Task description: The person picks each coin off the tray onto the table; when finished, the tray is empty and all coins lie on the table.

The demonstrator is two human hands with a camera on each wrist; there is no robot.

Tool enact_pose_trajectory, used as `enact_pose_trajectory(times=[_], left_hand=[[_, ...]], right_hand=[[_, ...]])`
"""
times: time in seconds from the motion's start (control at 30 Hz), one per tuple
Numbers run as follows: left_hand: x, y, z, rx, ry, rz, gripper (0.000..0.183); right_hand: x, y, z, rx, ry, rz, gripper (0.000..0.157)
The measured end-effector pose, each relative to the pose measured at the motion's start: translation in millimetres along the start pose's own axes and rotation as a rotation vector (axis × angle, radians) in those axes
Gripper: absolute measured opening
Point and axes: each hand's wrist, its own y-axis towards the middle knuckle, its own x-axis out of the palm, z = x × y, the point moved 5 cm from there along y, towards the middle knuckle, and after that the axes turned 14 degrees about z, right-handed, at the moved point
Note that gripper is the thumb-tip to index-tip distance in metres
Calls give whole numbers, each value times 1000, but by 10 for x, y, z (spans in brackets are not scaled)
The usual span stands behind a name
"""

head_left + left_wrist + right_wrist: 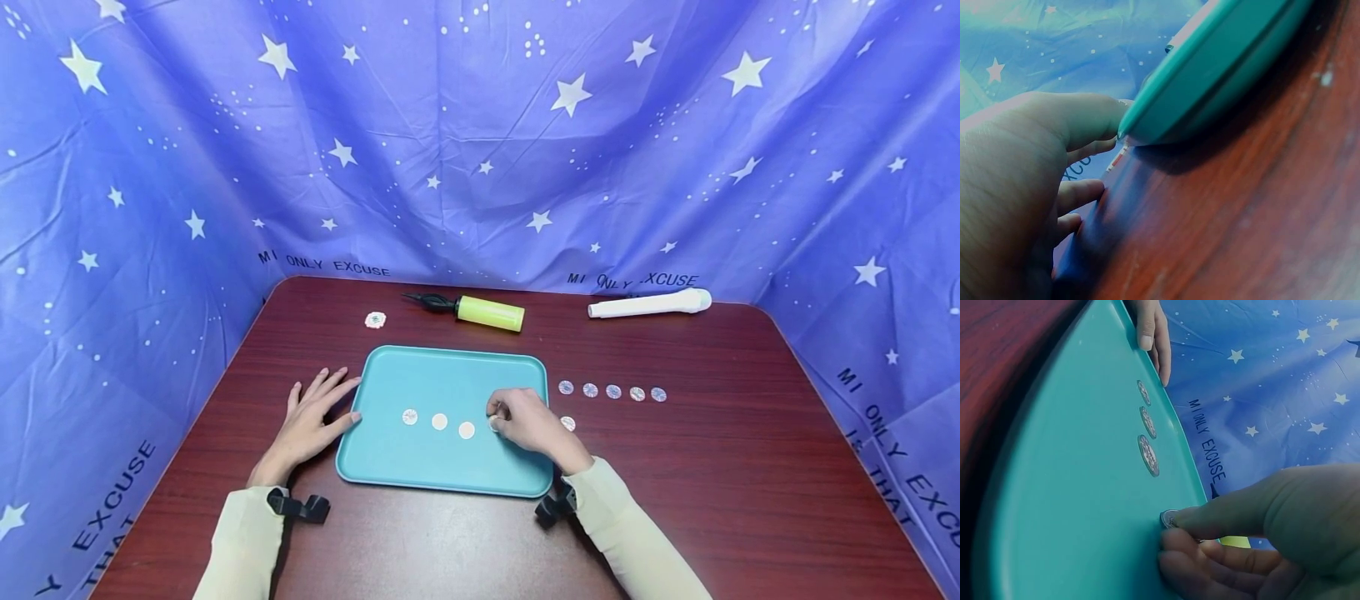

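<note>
My right hand (pixel 525 418) pinches a small round patterned disc (pixel 1169 518) between thumb and fingers, low over the right half of the turquoise tray (pixel 450 467). To its left, three similar discs lie in a row on the tray floor, the middle disc (pixel 439 422) among them. In the right wrist view the nearest of these, a disc (pixel 1149 455), shows a printed face. My left hand (pixel 311 421) spreads its fingers at the tray's left edge. Its thumb rests on the rim, and the other fingers reach toward the table beside the tray.
Right of the tray lies a row of several patterned discs (pixel 613 392), with a single disc (pixel 567 423) below, near my right wrist. Behind the tray are a scalloped white piece (pixel 375 320), a yellow-green hand pump (pixel 490 314) and a white stick-shaped object (pixel 645 305). A starry curtain (pixel 480 125) surrounds the table.
</note>
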Motion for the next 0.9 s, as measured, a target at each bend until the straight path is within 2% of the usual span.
enact_pose_trajectory(times=[0.3,0.5,0.73,0.9], left_hand=[[-8,5,8,2,-4,4,62],[-16,3,6,3,-1,6,61],[-15,-1,4,0,2,6,61],[-11,1,4,0,2,3,62]], right_hand=[[-26,-53,122,97,199,-50,15],[-92,-101,201,157,273,-44,15],[-177,-155,309,222,433,-47,18],[-230,-191,406,264,488,-43,20]])
